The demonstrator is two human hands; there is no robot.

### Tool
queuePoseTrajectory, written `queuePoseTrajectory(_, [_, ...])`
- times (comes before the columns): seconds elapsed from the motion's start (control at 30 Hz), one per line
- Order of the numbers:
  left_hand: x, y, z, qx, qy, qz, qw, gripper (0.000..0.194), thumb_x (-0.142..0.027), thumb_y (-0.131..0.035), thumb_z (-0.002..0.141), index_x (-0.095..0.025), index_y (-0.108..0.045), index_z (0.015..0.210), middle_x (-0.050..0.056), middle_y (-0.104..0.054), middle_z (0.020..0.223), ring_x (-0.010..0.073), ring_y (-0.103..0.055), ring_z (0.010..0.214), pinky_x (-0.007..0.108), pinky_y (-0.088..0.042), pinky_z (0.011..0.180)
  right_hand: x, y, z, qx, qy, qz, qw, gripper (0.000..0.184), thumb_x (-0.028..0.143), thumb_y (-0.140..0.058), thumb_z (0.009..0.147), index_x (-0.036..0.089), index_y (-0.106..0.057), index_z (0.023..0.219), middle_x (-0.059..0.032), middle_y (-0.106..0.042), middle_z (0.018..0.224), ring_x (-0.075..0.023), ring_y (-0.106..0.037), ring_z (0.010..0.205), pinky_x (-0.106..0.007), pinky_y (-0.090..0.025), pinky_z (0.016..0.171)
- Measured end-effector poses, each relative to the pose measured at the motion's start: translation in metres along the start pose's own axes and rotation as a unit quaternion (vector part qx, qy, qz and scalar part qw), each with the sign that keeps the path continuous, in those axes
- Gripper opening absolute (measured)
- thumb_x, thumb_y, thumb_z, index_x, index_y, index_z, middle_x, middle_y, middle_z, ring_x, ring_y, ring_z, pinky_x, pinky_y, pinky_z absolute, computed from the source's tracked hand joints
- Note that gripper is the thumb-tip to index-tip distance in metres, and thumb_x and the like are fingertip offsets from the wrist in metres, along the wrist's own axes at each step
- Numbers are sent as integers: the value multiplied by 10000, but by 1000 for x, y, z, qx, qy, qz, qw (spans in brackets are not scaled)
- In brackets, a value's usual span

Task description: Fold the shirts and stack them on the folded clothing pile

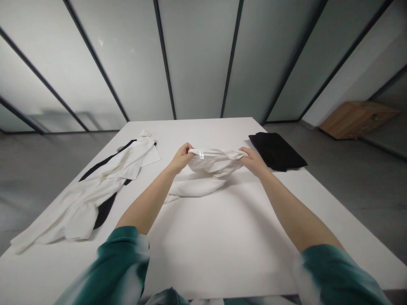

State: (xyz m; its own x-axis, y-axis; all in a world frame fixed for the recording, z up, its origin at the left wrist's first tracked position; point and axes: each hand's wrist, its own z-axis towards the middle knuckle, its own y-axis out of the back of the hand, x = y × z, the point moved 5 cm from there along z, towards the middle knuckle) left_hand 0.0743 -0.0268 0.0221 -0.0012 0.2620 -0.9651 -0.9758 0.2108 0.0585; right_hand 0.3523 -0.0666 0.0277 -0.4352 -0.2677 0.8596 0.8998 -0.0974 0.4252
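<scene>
A white garment (210,173) hangs bunched between my two hands over the middle of the table. Its gathered upper edge is stretched sideways, and a small label shows near the left end of that edge. My left hand (183,157) is closed on the left end, fingers curled round the cloth. On the opposite end, my right hand (253,161) grips the same edge, thumb on top. The lower folds rest on the tabletop, trailing to the left. Whether it is a shirt or trousers I cannot tell.
Along the left side of the white table (222,254) lie loose white clothes (85,199) over a black piece (106,210). A folded black garment (276,151) sits at the right edge. Beyond are frosted panels (197,59) and a wooden cabinet (352,120).
</scene>
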Motion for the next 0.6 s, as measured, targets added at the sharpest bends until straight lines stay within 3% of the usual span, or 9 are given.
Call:
queuePoseTrajectory(0.13, [-8, 6, 1, 7, -1, 85, 996, 235, -365, -671, 697, -211, -498, 733, -54, -475, 629, 107, -418, 594, 226, -314, 553, 5, -2, -4, -18, 19, -50, 998, 230, 429, -614, 661, 232, -496, 661, 40, -479, 602, -145, -418, 623, -259, -319, 571])
queuePoseTrajectory(0.3, [-9, 5, -1, 137, 26, 259, 956, 354, -508, -761, 652, -177, -647, 705, -30, -530, 597, 134, -451, 590, 259, -301, 550, 1, 8, 2, -65, 10, -43, 997, 323, 509, -577, 757, 233, -491, 614, 35, -433, 553, -144, -421, 584, -267, -323, 547])
queuePoseTrajectory(0.5, [-4, 18, 7, 63, -27, 328, 942, 108, -292, -605, 718, -189, -638, 711, -18, -570, 630, 158, -488, 634, 268, -344, 588, -9, 8, 11, -47, -49, 109, 992, 245, 443, -603, 708, 204, -619, 653, -15, -597, 623, -188, -563, 635, -284, -416, 575])
queuePoseTrajectory(0.6, [-6, 20, 10, 30, -60, 326, 943, 235, -198, -550, 689, -190, -651, 901, -3, -626, 762, 158, -510, 660, 274, -409, 646, -12, 6, 11, -50, -70, 86, 993, 186, 370, -579, 683, 200, -647, 652, -15, -596, 596, -191, -558, 608, -290, -418, 556])
